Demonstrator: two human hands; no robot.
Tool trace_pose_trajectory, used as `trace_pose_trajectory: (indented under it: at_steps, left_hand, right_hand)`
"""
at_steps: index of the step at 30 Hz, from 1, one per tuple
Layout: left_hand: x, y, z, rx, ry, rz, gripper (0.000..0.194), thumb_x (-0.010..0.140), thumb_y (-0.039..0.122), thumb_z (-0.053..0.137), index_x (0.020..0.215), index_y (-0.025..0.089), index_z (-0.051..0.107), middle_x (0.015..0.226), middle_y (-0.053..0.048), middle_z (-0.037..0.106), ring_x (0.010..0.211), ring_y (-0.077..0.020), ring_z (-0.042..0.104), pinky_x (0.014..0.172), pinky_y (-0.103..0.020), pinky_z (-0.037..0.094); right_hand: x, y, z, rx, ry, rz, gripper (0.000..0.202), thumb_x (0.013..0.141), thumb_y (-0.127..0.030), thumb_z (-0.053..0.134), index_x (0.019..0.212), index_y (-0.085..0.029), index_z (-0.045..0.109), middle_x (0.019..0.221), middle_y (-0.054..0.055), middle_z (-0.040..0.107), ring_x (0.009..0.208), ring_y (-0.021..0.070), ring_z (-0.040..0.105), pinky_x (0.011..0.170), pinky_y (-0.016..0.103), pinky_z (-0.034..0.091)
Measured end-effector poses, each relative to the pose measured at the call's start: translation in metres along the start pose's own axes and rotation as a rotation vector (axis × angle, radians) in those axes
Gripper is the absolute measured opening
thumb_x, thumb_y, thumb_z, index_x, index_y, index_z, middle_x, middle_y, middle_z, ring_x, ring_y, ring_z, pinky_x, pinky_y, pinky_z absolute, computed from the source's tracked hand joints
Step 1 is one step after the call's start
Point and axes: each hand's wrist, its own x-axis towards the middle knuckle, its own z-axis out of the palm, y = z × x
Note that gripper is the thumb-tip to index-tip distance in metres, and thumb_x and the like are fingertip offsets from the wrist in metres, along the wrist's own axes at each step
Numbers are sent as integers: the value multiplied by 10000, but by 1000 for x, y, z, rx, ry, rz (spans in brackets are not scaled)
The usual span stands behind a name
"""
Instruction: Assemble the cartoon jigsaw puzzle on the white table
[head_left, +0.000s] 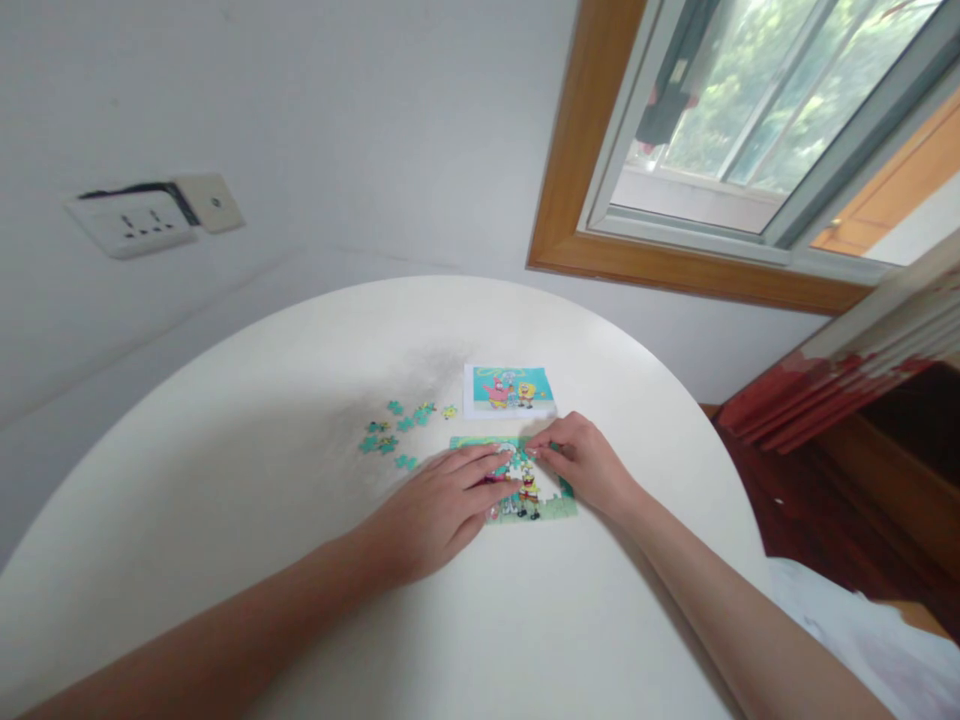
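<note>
A partly assembled jigsaw puzzle (556, 508) with cartoon figures lies flat on the white table, white gaps showing in its right half. My left hand (450, 495) rests across its left side, fingers stretched out and covering part of the picture. At the puzzle's upper right, my right hand (574, 458) has thumb and index finger pinched together over the surface. A small puzzle piece seems to be at those fingertips, largely hidden. Just beyond the puzzle lies a reference picture card (487, 400) with the same cartoon figures. Several loose puzzle pieces (405, 424) are scattered left of the card.
The round white table (300, 400) stands against a wall with a power socket (142, 222) at left. A wood-framed window (697, 270) is at the upper right, with a red and white curtain (847, 380) below it. White fabric (855, 620) shows at lower right.
</note>
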Motion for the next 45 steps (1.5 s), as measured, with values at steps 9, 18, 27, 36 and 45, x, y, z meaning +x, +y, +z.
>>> trace_pose_trajectory:
  at_steps: [9,18,27,36,45]
  left_hand:
    - [0,1,-1,2,-7,-7,451,896,174,469,1314,334,524,1383,-17,519,1311,-234,419,1088,-435,361]
    - [0,-1,0,9,-6,0,445,902,181,461,1319,323,520,1383,-24,516,1311,-234,416,1090,-433,357]
    - [1,2,0,44,-23,-20,380,937,237,447,1308,232,525,1387,-59,522,1314,-233,419,1091,-426,359]
    - [1,1,0,64,-45,-19,384,937,228,444,1314,225,516,1397,-60,512,1322,-237,408,1085,-438,365]
    - [1,2,0,40,-19,-21,374,929,213,450,1293,235,535,1384,-53,524,1310,-231,423,1088,-422,364]
  right_hand:
    - [-1,-2,-4,15,8,24,150,845,-232,609,883,-242,754,820,31,712,831,192,567,791,319,405]
    - [-2,-3,-6,40,-16,34,155,836,-222,609,887,-232,755,829,36,706,845,187,567,807,318,419]
    - [-7,-9,-22,77,-110,148,114,781,-221,647,821,-202,752,770,26,670,745,148,569,684,255,434]
    - [-8,-8,-22,101,-149,145,104,785,-245,657,800,-200,749,769,29,679,740,147,572,662,245,440]
    - [-8,-3,-19,74,-127,136,120,784,-260,666,823,-219,772,734,32,671,741,157,562,664,253,439]
